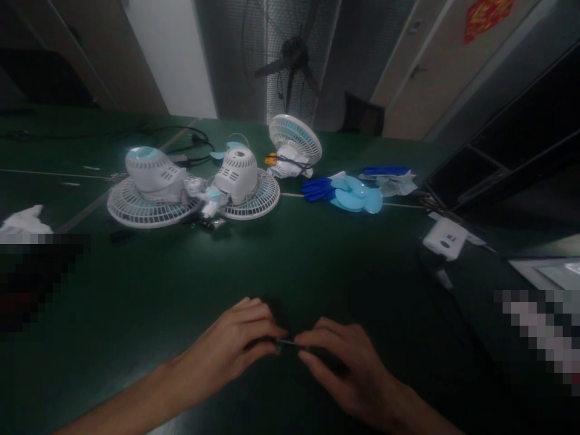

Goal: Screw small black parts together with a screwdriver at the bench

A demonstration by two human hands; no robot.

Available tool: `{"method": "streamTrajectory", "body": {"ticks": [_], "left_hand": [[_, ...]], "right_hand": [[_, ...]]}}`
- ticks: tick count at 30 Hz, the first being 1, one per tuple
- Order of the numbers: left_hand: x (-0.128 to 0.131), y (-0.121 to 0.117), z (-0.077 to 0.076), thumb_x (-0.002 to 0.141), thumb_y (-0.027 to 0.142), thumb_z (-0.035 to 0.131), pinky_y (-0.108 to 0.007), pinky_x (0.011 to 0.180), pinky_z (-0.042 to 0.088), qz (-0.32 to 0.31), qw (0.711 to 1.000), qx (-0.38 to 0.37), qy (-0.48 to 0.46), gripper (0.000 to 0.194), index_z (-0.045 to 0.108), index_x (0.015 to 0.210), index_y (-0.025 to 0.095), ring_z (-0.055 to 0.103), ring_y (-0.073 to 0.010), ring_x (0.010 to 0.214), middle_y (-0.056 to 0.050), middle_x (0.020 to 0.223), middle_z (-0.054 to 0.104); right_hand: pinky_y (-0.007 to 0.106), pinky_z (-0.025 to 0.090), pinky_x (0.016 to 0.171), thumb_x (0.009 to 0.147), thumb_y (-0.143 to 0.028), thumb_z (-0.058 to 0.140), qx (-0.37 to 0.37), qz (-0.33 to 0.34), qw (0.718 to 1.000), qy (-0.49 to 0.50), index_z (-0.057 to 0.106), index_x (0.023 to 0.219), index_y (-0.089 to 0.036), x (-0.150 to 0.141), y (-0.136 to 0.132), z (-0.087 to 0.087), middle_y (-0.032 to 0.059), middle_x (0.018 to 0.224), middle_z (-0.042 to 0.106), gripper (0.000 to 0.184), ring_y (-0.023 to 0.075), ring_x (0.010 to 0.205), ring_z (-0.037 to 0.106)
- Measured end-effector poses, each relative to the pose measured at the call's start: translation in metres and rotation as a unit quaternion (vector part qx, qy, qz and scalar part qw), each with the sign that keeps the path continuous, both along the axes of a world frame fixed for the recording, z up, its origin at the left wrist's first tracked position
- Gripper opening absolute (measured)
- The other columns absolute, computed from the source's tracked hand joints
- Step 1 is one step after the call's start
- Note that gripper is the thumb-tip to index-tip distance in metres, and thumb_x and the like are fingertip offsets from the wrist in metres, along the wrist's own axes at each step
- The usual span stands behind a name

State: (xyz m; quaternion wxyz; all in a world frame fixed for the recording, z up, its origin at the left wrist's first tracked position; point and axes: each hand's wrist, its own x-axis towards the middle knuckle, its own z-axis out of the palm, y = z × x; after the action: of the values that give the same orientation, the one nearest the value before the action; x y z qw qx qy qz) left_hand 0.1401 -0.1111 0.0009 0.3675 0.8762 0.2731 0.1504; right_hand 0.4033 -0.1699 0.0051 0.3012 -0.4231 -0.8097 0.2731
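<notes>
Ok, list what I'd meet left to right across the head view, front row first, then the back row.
Front: left hand → thin piece → right hand. Back: crumpled white item → left grille-down fan → middle grille-down fan → tilted fan → light-blue fan blades → white box.

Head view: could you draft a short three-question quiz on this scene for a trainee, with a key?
1. What is pinched between the fingertips of the left hand and the right hand?
2. True or false: the white box lies farther right in the picture than the light-blue fan blade beside the dark-blue glove.
3. What colour is the tabletop? A) white B) green C) red

Key: 1: a thin object, too small to identify; 2: true; 3: B.
</notes>
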Motion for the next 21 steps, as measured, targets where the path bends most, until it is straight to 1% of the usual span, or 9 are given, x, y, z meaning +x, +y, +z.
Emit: {"method": "streamTrajectory", "body": {"ticks": [1, 3, 5, 9, 12, 14, 17, 19, 21], "left_hand": [[0.0, 0.0, 0.0, 0.104, 0.031, 0.058, -0.032, 0.089, 0.04, -0.003, 1.0, 0.001, -0.001, 0.02, 0.068, 0.121, 0.028, 0.062, -0.017, 0.1, -0.001, 0.105, 0.069], [0.0, -0.001, 0.0, 0.104, 0.031, 0.058, -0.032, 0.089, 0.042, -0.004, 1.0, 0.0, -0.005, 0.021, 0.068, 0.122, 0.028, 0.062, -0.0172, 0.101, -0.002, 0.107, 0.069], [-0.001, 0.001, -0.001, 0.105, 0.029, 0.058, -0.032, 0.089, 0.044, 0.01, 1.0, 0.002, -0.013, 0.023, 0.068, 0.126, 0.028, 0.062, -0.0178, 0.102, -0.003, 0.109, 0.069], [-0.018, 0.019, -0.001, 0.107, 0.028, 0.05, -0.032, 0.089, 0.049, 0.059, 0.997, 0.051, 0.012, 0.031, 0.065, 0.134, 0.028, 0.062, -0.0193, 0.102, -0.005, 0.113, 0.068], [-0.054, 0.05, -0.002, 0.108, 0.033, 0.047, -0.034, 0.091, 0.051, 0.133, 0.981, 0.128, 0.053, 0.034, 0.068, 0.134, 0.027, 0.063, -0.0215, 0.103, -0.008, 0.115, 0.068], [-0.087, 0.073, -0.003, 0.106, 0.04, 0.048, -0.035, 0.089, 0.053, 0.211, 0.957, 0.179, 0.093, 0.038, 0.07, 0.132, 0.024, 0.063, -0.0238, 0.104, -0.009, 0.117, 0.068], [-0.135, 0.095, -0.001, 0.105, 0.045, 0.047, -0.035, 0.091, 0.053, 0.338, 0.895, 0.231, 0.174, 0.044, 0.07, 0.132, 0.019, 0.063, -0.0255, 0.108, -0.009, 0.126, 0.068], [-0.155, 0.101, 0.002, 0.106, 0.044, 0.044, -0.034, 0.091, 0.053, 0.398, 0.853, 0.248, 0.23, 0.045, 0.067, 0.135, 0.019, 0.063, -0.0258, 0.113, -0.007, 0.131, 0.066], [-0.165, 0.101, 0.004, 0.106, 0.043, 0.042, -0.033, 0.089, 0.053, 0.424, 0.826, 0.262, 0.262, 0.045, 0.067, 0.136, 0.02, 0.063, -0.0261, 0.114, -0.005, 0.131, 0.067]], "right_hand": [[0.029, 0.046, 0.066, 0.096, -0.015, 0.064, 0.018, -0.008, 0.999, 0.038, 0.066, 0.116, -0.026, 0.002, 0.0, -0.001, 0.0005, 0.092, 0.075, 0.023, 0.0163, 0.075, 0.072], [0.027, 0.047, 0.062, 0.097, -0.015, 0.064, 0.04, -0.075, 0.992, 0.097, 0.065, 0.115, -0.026, 0.006, -0.001, -0.001, -0.0001, 0.088, 0.074, 0.022, 0.0158, 0.073, 0.07], [0.027, 0.048, 0.06, 0.097, -0.016, 0.064, 0.036, -0.109, 0.987, 0.115, 0.066, 0.113, -0.027, 0.009, -0.001, 0.0, -0.0001, 0.086, 0.073, 0.019, 0.0157, 0.07, 0.069], [0.027, 0.047, 0.057, 0.096, -0.017, 0.066, 0.022, -0.104, 0.99, 0.097, 0.068, 0.111, -0.026, 0.011, 0.0, 0.002, -0.001, 0.082, 0.071, 0.017, 0.0149, 0.064, 0.066], [0.026, 0.046, 0.056, 0.096, -0.017, 0.066, 0.008, -0.095, 0.992, 0.084, 0.069, 0.11, -0.025, 0.01, 0.001, 0.003, -0.001, 0.081, 0.07, 0.016, 0.0146, 0.063, 0.065], [0.026, 0.046, 0.055, 0.096, -0.016, 0.066, 0.001, -0.093, 0.992, 0.082, 0.069, 0.109, -0.025, 0.01, 0.002, 0.004, -0.0009, 0.08, 0.07, 0.016, 0.0145, 0.062, 0.065], [0.026, 0.045, 0.055, 0.096, -0.015, 0.065, -0.003, -0.087, 0.993, 0.08, 0.069, 0.108, -0.024, 0.011, 0.003, 0.003, -0.0004, 0.08, 0.07, 0.015, 0.0152, 0.064, 0.066], [0.027, 0.046, 0.056, 0.096, -0.016, 0.065, -0.005, -0.085, 0.993, 0.077, 0.069, 0.108, -0.023, 0.011, 0.003, 0.003, 0.0, 0.081, 0.071, 0.014, 0.0156, 0.065, 0.066], [0.027, 0.047, 0.058, 0.097, -0.017, 0.064, -0.009, -0.085, 0.994, 0.073, 0.069, 0.107, -0.023, 0.011, 0.003, 0.002, 0.0002, 0.081, 0.071, 0.012, 0.0157, 0.065, 0.066]]}}
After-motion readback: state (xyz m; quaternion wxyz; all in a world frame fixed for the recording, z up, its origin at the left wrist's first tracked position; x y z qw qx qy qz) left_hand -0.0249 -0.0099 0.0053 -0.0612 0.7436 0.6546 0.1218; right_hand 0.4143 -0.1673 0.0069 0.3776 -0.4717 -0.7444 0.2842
